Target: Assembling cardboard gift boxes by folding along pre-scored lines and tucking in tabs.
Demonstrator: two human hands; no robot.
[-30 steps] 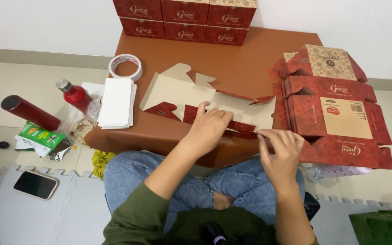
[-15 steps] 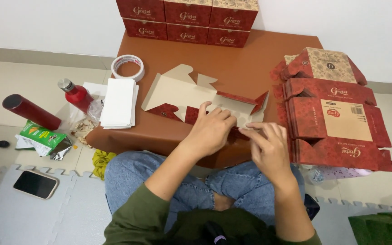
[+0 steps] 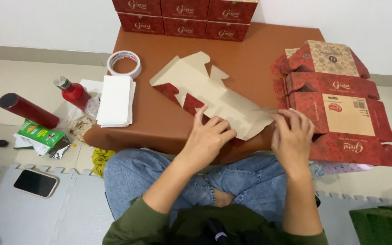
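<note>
In the centre of the frame the left hand (image 3: 207, 136) presses flat, fingers spread, on the unfolded carton blank (image 3: 214, 97) lying on the brown surface (image 3: 159, 118), while the right hand (image 3: 292, 136) pinches its right edge, so an uneven pull may tear or crease the flap crooked.

Left hand (image 3: 208, 138) pressed flat, fingers spread; right hand (image 3: 292, 138) beside it, fingertips pinched.

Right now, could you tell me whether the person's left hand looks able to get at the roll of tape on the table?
Probably yes: the left hand rests on the flat cardboard, and bare table lies between it and the tape roll.
</note>
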